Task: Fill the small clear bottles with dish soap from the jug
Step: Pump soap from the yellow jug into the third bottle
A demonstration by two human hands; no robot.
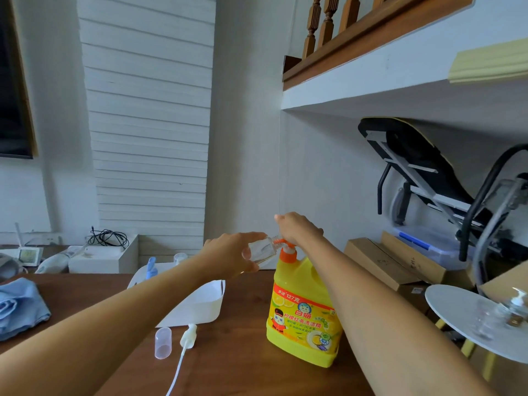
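The small clear bottle [261, 250] is tipped on its side, mouth against the orange pump [286, 250] spout, likely so soap lands inside. The left hand [228, 252] grasps it from nine o'clock to steady it. The right hand [297, 228] is curled over the pump top at twelve o'clock, placed to press down. The yellow jug [303, 310] stands upright on the wooden table [243, 352]. At its eight o'clock lie a loose sprayer top [188, 335] and a cap [163, 342], set aside for refitting. More bottles wait on a round board [457, 318] at three o'clock.
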